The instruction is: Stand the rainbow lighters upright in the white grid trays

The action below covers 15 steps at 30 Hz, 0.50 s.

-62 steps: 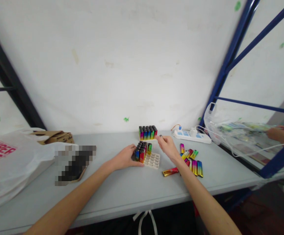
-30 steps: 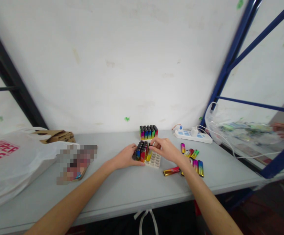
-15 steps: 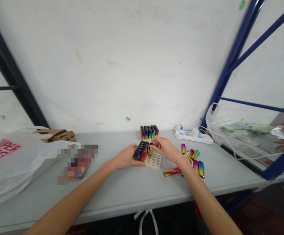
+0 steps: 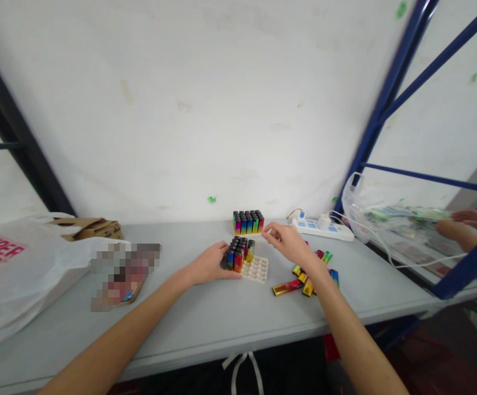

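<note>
A pale tray (image 4: 257,270) with round slots stands on the grey table, its left part filled with upright colourful lighters (image 4: 238,259). Around the left side of these lighters and the tray, my left hand (image 4: 211,264) is wrapped. My right hand (image 4: 282,240) hovers to the right of the tray, fingers loosely apart, nothing visible between them. Behind the tray stands a full block of lighters (image 4: 248,222) with black tops. Several loose lighters (image 4: 286,287) lie right of the tray, partly hidden by my right forearm.
A white power strip (image 4: 324,227) with cables lies at the back right. On the left are a white plastic bag (image 4: 28,274), folded cardboard (image 4: 92,227) and a partly pixelated flat object (image 4: 139,274). Beyond the blue frame (image 4: 372,129), another person's hands (image 4: 464,225) are near plastic packets.
My right hand has let go of a lighter, now upright in the tray, and moved right. The other person's hands have moved left. The view has shifted slightly.
</note>
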{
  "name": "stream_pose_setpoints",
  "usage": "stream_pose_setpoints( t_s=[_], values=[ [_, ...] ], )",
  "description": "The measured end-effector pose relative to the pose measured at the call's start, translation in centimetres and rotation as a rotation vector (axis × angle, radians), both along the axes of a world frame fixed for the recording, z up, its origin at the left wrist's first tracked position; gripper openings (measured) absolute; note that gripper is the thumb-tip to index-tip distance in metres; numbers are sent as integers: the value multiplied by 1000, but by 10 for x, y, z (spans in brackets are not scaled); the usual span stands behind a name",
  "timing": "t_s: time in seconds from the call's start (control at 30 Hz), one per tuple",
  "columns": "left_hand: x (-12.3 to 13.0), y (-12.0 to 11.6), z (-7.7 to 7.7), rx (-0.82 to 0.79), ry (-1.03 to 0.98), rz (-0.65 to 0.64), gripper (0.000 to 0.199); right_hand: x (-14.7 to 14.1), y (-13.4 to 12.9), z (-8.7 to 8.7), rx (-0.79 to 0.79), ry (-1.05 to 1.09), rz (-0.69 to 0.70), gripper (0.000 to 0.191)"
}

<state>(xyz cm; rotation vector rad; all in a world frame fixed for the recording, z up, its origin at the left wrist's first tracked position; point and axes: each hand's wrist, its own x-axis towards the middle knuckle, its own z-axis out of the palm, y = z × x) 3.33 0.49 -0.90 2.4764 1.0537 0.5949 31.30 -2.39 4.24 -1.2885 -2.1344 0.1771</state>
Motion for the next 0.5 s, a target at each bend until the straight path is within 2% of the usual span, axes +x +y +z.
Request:
stream_pose_setpoints(
  t_s=[0.13,0.2,0.27,0.33,0.4,0.5],
  values=[
    [0,0,0,25,40,34,71,47,11,-3,-82,-149,-329,18],
    [0,-1,0,21,46,41,72,69,15,-10,-174,-223,-547,21],
    [0,-1,1,16,54,41,71,85,18,-19,-260,-277,-694,28],
    [0,-1,1,14,59,40,71,92,20,-29,-346,-306,-751,33],
    [0,-1,1,14,55,44,71,93,21,-37,-400,-313,-751,35],
    [0,-1,0,16,46,45,70,86,24,-41,-357,-252,-678,37]
  ],
)
